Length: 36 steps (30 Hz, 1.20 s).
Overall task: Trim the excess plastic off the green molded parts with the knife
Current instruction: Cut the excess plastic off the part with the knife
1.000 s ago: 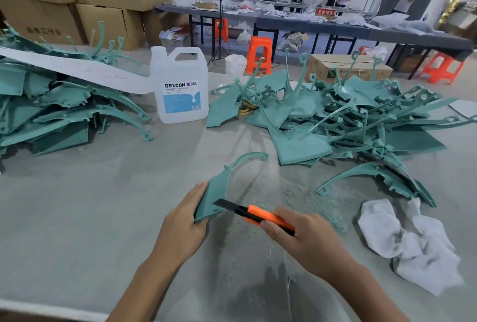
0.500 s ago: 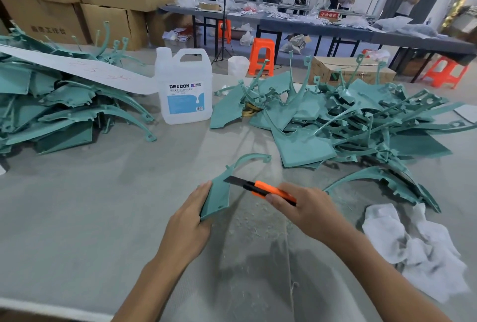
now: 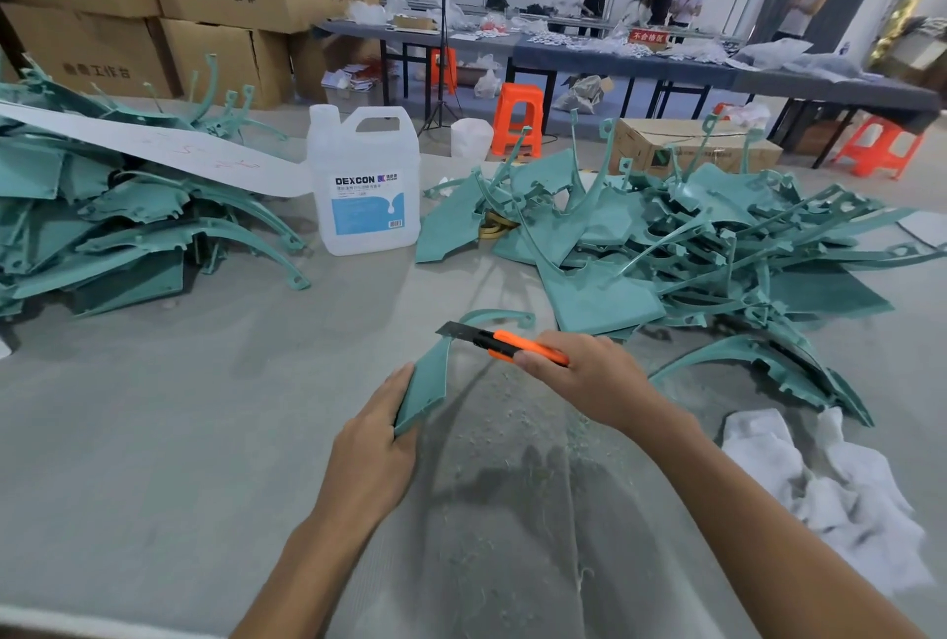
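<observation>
My left hand (image 3: 376,449) grips the wide lower end of a green molded part (image 3: 428,379), held on edge over the grey table (image 3: 153,433). The part's thin curved arm (image 3: 499,316) reaches up and to the right. My right hand (image 3: 589,382) grips an orange utility knife (image 3: 517,345); its dark blade (image 3: 453,329) lies against the part's upper edge where the arm begins. Green shavings (image 3: 517,408) are scattered on the table under the hands.
A heap of green parts (image 3: 692,239) fills the right of the table and another pile (image 3: 102,228) lies at left under a white strip. A DEXCON jug (image 3: 365,187) stands between them. A white rag (image 3: 830,485) lies at right. Cardboard boxes, orange stools and people stand behind.
The knife blade has travelled up along the part's edge, from near its middle to the base of the curved arm. My right hand followed, further from me. My left hand kept its hold.
</observation>
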Tool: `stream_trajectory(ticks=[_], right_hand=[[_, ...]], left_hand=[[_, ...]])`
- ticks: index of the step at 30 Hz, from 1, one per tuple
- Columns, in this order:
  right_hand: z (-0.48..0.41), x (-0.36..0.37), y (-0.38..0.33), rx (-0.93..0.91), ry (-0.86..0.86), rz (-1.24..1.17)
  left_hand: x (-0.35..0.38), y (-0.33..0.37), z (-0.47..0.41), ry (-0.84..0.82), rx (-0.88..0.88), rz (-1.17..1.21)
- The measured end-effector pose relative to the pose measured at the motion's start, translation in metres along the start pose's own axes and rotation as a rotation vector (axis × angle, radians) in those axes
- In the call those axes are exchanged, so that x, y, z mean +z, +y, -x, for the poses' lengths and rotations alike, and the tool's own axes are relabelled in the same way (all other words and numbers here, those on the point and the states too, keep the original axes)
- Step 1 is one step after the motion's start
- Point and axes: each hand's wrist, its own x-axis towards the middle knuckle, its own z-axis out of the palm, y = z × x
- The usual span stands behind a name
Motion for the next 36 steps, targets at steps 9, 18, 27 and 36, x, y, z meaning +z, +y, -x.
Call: stream_trajectory(ticks=[9,18,27,36], right_hand=[[-0.011,0.015,0.017,0.118,0.010,-0.110],[-0.032,0.021,0.050,0.522,0.092,0.283],[-0.008,0.015,0.031,0.459,0.229,0.020],[0.041,-0.025,-0.036,-0.026,-0.050,0.082]], left_hand=[[-0.003,0.004,0.007,-0.014,0.075,-0.043],[-0.005,0.006,0.011,0.004,0.069,-0.021],[-0.003,0.003,0.011,-0.006,0.087,-0.025],[-0.001,0.004,0.010,0.008,0.094,-0.040]])
